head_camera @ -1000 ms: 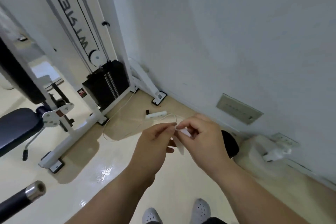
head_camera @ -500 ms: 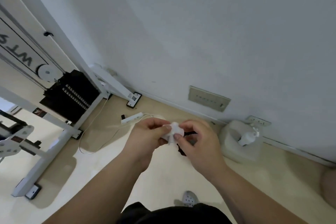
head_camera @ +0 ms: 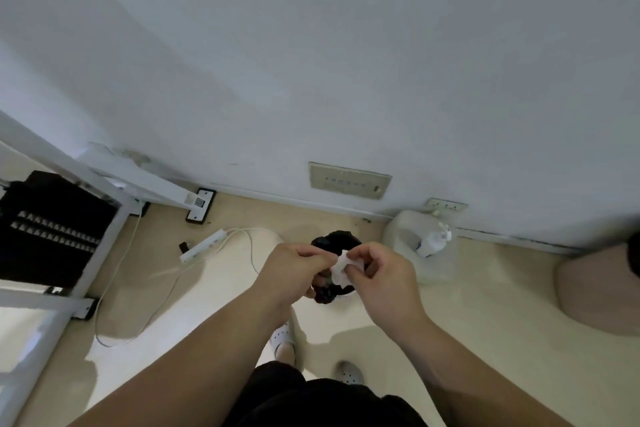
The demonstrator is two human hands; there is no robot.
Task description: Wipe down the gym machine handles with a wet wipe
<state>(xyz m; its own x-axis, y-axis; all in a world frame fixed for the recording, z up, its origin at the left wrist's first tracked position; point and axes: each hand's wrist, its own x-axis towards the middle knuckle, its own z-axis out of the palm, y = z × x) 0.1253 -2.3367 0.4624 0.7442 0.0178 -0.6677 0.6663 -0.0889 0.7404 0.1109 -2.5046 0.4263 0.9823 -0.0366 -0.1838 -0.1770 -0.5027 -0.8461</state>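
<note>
Wet wipe (head_camera: 341, 267), crumpled, pinched between left hand (head_camera: 294, 270) and right hand (head_camera: 381, 274) above black-lined bin (head_camera: 334, 241): to be released squarely over the opening.

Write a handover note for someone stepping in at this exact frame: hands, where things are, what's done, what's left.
Left hand and right hand: both pinch the crumpled white wet wipe between them.
Position: the wipe is held above the black-lined bin on the floor by the wall.
Machine: only its white frame and weight stack show at left; no handles in view.
Done: cannot tell whether any handles were wiped.
Left: probably drop the wipe in the bin.
</note>
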